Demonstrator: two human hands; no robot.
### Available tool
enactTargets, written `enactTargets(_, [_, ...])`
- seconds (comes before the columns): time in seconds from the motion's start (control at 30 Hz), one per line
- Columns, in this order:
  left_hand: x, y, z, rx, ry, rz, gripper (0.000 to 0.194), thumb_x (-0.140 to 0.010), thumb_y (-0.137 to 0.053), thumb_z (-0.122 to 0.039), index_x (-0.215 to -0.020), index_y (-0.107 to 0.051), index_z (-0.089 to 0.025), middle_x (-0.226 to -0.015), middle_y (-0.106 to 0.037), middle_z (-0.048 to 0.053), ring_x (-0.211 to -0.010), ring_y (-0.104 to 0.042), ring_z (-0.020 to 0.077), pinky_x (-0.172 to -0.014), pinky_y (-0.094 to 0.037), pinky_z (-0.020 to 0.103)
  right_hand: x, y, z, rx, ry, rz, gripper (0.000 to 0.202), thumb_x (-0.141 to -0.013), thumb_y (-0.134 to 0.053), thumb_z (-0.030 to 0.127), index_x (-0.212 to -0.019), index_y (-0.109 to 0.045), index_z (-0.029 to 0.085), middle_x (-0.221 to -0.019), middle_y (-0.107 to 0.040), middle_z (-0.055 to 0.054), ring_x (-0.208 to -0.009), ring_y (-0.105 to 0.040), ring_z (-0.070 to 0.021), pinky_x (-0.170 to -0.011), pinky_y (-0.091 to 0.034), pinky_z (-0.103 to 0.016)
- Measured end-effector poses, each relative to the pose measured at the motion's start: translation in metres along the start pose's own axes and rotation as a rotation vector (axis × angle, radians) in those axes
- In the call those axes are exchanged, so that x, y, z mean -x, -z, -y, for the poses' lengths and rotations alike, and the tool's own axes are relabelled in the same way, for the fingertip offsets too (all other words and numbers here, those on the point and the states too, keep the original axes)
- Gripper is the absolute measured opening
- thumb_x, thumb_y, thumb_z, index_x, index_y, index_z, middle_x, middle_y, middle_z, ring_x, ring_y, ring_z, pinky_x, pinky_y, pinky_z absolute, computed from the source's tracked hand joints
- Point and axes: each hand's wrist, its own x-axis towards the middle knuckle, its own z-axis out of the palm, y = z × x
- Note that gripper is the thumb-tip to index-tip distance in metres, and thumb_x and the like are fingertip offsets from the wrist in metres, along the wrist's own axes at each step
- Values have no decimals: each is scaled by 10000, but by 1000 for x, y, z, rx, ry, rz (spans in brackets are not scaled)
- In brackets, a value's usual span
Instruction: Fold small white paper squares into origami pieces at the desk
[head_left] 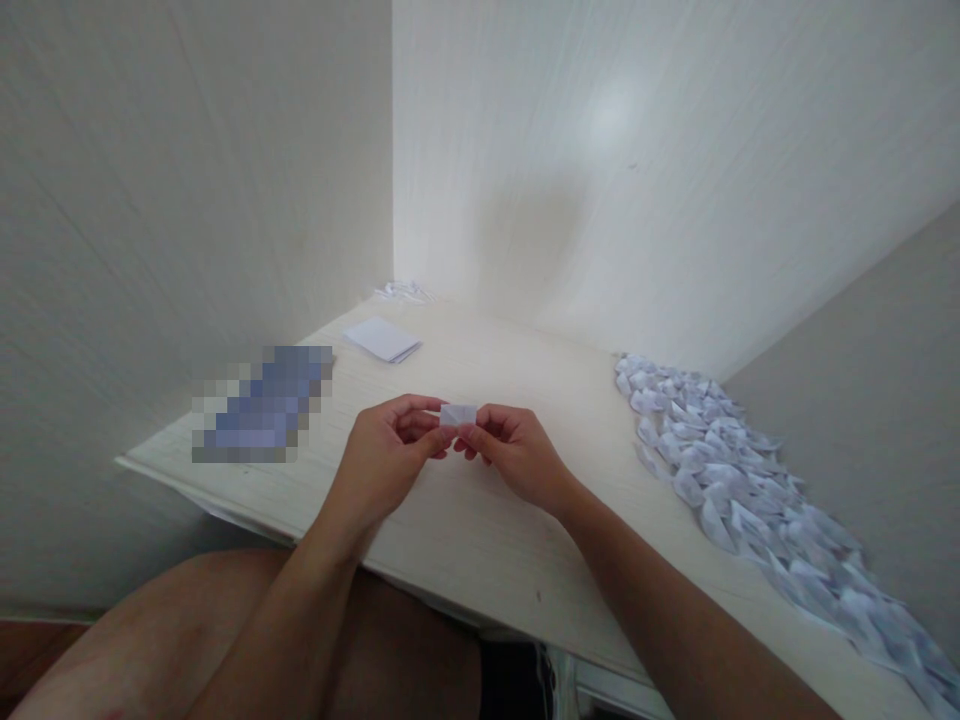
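In the head view, both hands meet just above the middle of a pale wooden surface (480, 520) set into a corner between 2 light walls. The left hand (386, 455) and the right hand (514, 450) are drawn together, each pinching 1 end of a small folded white paper piece (458, 414) between thumb and fingertips. The paper is held level, slightly above the surface, with its long side running from 1 hand to the other.

Along the right edge of the surface lies a long heap of folded white paper pieces (742, 490), well apart from the hands and stretching toward the near right corner. Toward the far left sits a small stack of flat white paper sheets (382, 339). Near it, at the left side, lies a blurred bluish object (262, 405). In the far corner rests a small cluster of white scraps (405, 292). The person's bare knee (187, 640) shows below the surface's front edge.
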Motion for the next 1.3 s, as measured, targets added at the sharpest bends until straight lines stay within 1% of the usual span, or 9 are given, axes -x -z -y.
enactTargets(0.13, [1,5,-3,-92,-24,20,321,-680,-856,-311,-939,-733,-166,-755,-758,57,-627,-690,192,-594,-542,294,1,-2,0,32,-11,15,277,-875,-689,337,-657,-636,174,-620,-622,10,-573,-518,-106,-577,-398,-237])
enactTargets(0.3, [1,11,-4,-293,-96,16,247,-726,-808,-263,-949,-740,-181,-700,-734,37,-612,-678,185,-570,-520,277,2,-3,0,70,-28,15,268,-867,-698,329,-658,-648,170,-642,-669,-12,-586,-560,-116,-579,-413,-237])
enactTargets(0.47, [0,10,-4,-126,-33,47,339,-717,-827,-343,-995,-738,-171,-758,-742,51,-666,-709,212,-591,-588,321,3,-2,3,18,-7,8,343,-875,-689,430,-649,-633,178,-666,-703,-35,-597,-596,-130,-586,-445,-247])
enactTargets(0.63, [0,10,-3,-136,-63,35,306,-698,-838,-295,-946,-711,-170,-627,-683,5,-592,-686,192,-581,-568,299,4,-4,4,-20,-41,14,369,-857,-710,466,-654,-616,173,-657,-696,-36,-582,-581,-123,-568,-430,-243])
enactTargets(0.83, [4,13,-7,-108,24,244,205,-738,-805,-350,-770,-726,-163,-747,-730,81,-689,-698,216,-593,-599,317,3,-1,1,-69,-31,78,444,-843,-696,586,-700,-655,168,-615,-657,-12,-535,-509,-101,-531,-393,-233])
enactTargets(0.9, [5,13,-9,-139,19,264,225,-769,-781,-389,-754,-732,-170,-769,-737,95,-704,-696,220,-550,-582,291,3,1,0,-50,-28,79,455,-842,-696,596,-702,-666,164,-612,-653,-13,-536,-509,-103,-526,-391,-234])
enactTargets(1.0, [5,12,-10,-178,-1,234,242,-798,-753,-422,-826,-758,-182,-771,-739,94,-692,-690,220,-486,-546,261,3,3,0,-6,-17,54,449,-849,-695,585,-697,-672,163,-615,-653,-16,-542,-514,-107,-528,-388,-238])
enactTargets(1.13, [4,9,-9,-222,-54,185,267,-850,-692,-444,-851,-752,-185,-769,-728,73,-643,-661,193,-501,-534,262,3,2,2,40,-2,28,430,-858,-697,551,-671,-666,164,-611,-660,-19,-546,-512,-109,-535,-378,-241])
enactTargets(1.3, [3,7,-6,-344,-166,61,181,-866,-668,-332,-751,-698,-195,-671,-657,2,-524,-565,120,-493,-454,231,3,-4,-1,-52,-15,38,359,-828,-745,505,-739,-680,163,-658,-675,-19,-577,-553,-113,-557,-414,-246])
